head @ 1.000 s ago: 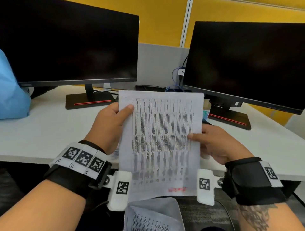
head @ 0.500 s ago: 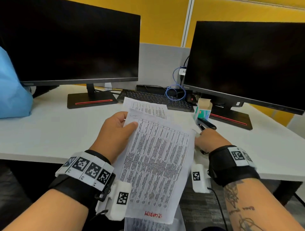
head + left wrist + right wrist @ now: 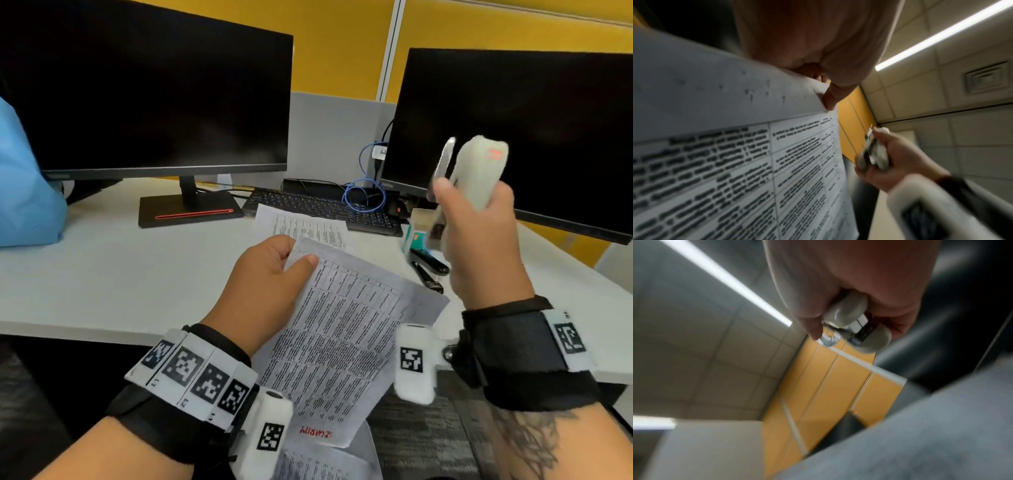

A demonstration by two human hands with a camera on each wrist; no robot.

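My left hand (image 3: 274, 270) pinches the top left corner of a printed sheet of paper (image 3: 346, 339), thumb on its face, holding it tilted over the desk's front edge. In the left wrist view the same paper (image 3: 735, 162) fills the frame with the thumb (image 3: 831, 97) at its edge. My right hand (image 3: 479, 236) is raised in front of the right monitor and grips a white stapler (image 3: 476, 171) upright, its metal part to the left. The stapler (image 3: 857, 327) sits in the curled fingers in the right wrist view, and it shows blurred as the stapler (image 3: 873, 152) in the left wrist view.
Two dark monitors (image 3: 147, 89) (image 3: 534, 137) stand on the white desk (image 3: 113, 274), a keyboard (image 3: 315, 209) between them. Another printed sheet (image 3: 305, 226) lies on the desk. A black stapler (image 3: 428, 263) and small green box (image 3: 416, 236) sit at right; a blue bag (image 3: 24, 192) at left.
My right hand let go of the paper, reached to the desk at right and rose holding the white stapler. The left hand lowered and tilted the paper.
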